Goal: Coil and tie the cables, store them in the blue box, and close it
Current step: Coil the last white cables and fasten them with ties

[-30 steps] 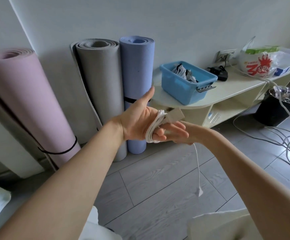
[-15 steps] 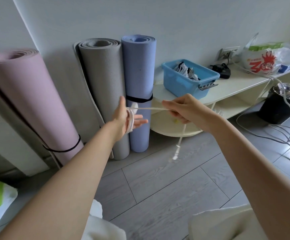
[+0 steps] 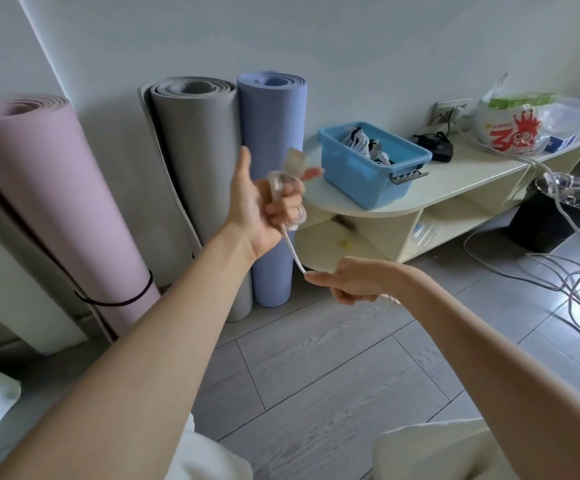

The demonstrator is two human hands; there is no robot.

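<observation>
My left hand (image 3: pixel 267 202) is raised at centre, fingers curled round loops of a white cable (image 3: pixel 292 249) with its blurred plug end sticking up above the fingers. A taut stretch of that cable runs down and right to my right hand (image 3: pixel 347 280), which pinches it in a closed fist below the left hand. The blue box (image 3: pixel 368 171) stands open on the cream low table (image 3: pixel 461 181) behind the hands, with several coiled white and black cables (image 3: pixel 364 143) inside. No lid is in view.
Pink (image 3: pixel 49 202), grey (image 3: pixel 202 161) and blue (image 3: pixel 274 126) rolled mats lean against the wall at left. A black adapter (image 3: pixel 437 145) and a plastic bag (image 3: pixel 513 128) sit on the table. A black bin (image 3: pixel 555 216) and loose cables (image 3: pixel 579 289) lie on the floor at right.
My right hand has swung from beside the left hand down below it, drawing the cable downward. My left hand has closed its fingers round the loops and moved right.
</observation>
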